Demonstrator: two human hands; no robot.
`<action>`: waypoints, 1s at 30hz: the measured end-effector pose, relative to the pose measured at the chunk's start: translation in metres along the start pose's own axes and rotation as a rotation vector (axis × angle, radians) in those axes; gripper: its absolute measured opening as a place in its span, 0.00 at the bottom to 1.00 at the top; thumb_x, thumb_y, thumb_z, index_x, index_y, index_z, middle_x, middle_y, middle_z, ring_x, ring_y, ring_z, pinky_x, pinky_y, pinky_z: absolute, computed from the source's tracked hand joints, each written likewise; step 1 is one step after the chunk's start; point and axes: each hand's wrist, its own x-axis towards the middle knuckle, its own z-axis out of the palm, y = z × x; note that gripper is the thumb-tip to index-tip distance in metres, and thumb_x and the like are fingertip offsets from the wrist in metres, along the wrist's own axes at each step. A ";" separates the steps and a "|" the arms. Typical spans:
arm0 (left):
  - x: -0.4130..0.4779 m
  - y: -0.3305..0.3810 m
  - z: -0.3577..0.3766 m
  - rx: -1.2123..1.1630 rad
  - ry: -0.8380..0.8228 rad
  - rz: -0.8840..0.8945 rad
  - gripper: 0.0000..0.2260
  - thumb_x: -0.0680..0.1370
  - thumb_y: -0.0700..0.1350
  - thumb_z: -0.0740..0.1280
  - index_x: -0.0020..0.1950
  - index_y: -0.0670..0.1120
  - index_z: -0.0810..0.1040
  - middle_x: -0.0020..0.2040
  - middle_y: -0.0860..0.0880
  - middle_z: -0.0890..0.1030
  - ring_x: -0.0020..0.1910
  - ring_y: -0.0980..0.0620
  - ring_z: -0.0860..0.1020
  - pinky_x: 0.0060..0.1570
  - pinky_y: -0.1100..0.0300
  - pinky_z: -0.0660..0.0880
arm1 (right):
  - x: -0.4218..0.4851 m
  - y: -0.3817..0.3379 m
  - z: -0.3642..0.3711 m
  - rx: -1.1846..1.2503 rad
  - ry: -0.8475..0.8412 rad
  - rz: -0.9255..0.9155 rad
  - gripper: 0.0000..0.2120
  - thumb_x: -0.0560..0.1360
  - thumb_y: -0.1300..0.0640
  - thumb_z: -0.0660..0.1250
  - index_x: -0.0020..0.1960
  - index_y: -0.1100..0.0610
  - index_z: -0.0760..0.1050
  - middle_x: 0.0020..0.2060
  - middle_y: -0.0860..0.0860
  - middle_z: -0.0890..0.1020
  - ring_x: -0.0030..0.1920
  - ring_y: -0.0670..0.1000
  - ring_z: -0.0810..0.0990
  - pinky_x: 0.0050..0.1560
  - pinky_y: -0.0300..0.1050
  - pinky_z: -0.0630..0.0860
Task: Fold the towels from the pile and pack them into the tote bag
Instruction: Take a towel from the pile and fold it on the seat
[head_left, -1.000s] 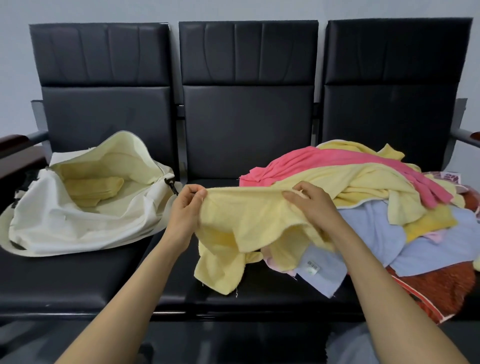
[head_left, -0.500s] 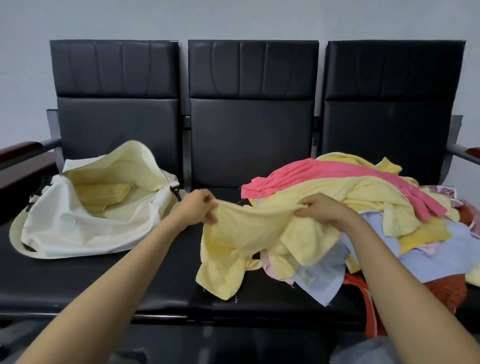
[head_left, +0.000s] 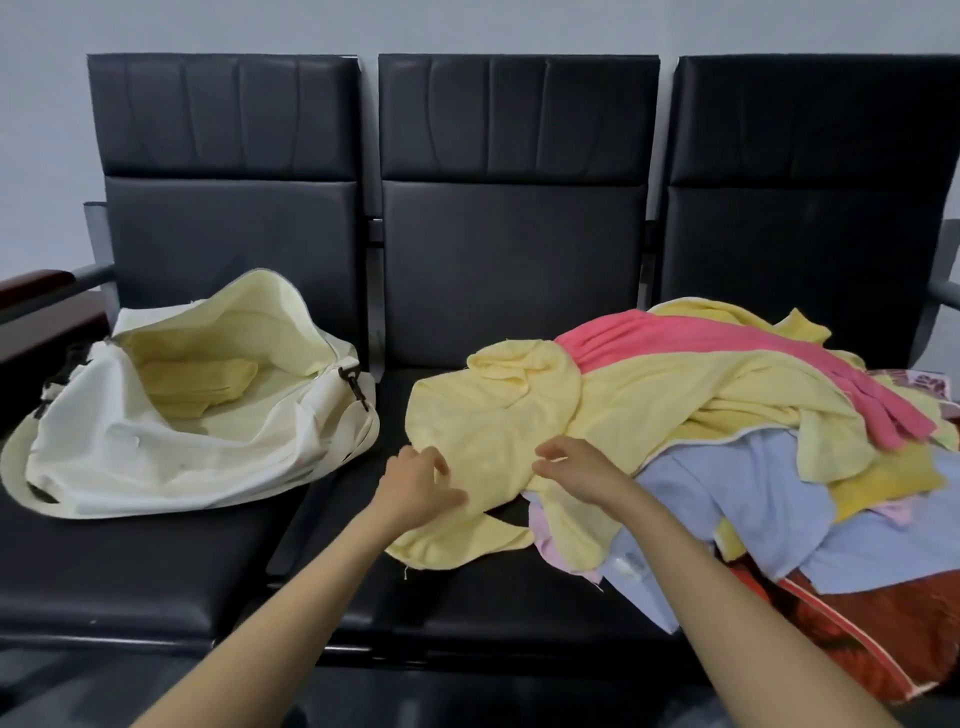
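A pale yellow towel (head_left: 488, 426) lies loosely spread on the middle seat, its far corner crumpled and its right side still on the pile. My left hand (head_left: 422, 484) hovers at its near left edge with relaxed fingers. My right hand (head_left: 575, 467) rests lightly on its near right part, fingers loose, gripping nothing. The towel pile (head_left: 753, 415) fills the right seat: pink (head_left: 727, 345), yellow, light blue (head_left: 753, 499) and red-orange (head_left: 883, 629) cloth. The cream tote bag (head_left: 156, 457) lies open on the left seat with a folded yellow towel (head_left: 197, 379) inside.
Three black padded seats (head_left: 509, 270) form one bench against a grey wall. A dark wooden armrest (head_left: 36, 291) stands at the far left. Bare seat cushion (head_left: 493, 597) shows in front of the spread towel and before the bag.
Both hands held the yellow towel up by its top edge. They have since laid it down on the middle seat and released it. The camera has tilted and moved closer.
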 end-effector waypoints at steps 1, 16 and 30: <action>-0.004 -0.002 0.004 -0.009 -0.023 0.018 0.19 0.70 0.56 0.73 0.55 0.51 0.73 0.57 0.49 0.69 0.60 0.47 0.69 0.59 0.55 0.71 | 0.001 0.004 0.006 -0.076 -0.011 -0.014 0.20 0.78 0.54 0.64 0.68 0.57 0.69 0.66 0.52 0.72 0.65 0.51 0.71 0.59 0.40 0.68; -0.012 -0.003 -0.016 -0.771 -0.025 0.042 0.10 0.79 0.49 0.65 0.54 0.44 0.76 0.47 0.47 0.80 0.43 0.52 0.79 0.42 0.58 0.76 | 0.020 0.007 0.057 -0.411 0.178 -0.236 0.16 0.79 0.56 0.60 0.66 0.55 0.70 0.59 0.54 0.73 0.64 0.56 0.68 0.59 0.46 0.70; 0.004 -0.039 -0.028 0.143 0.484 0.061 0.12 0.76 0.41 0.67 0.59 0.46 0.75 0.57 0.48 0.72 0.59 0.46 0.70 0.57 0.54 0.66 | 0.018 -0.025 0.010 -0.212 0.451 -0.307 0.11 0.77 0.64 0.63 0.58 0.59 0.73 0.49 0.52 0.72 0.45 0.52 0.74 0.48 0.46 0.72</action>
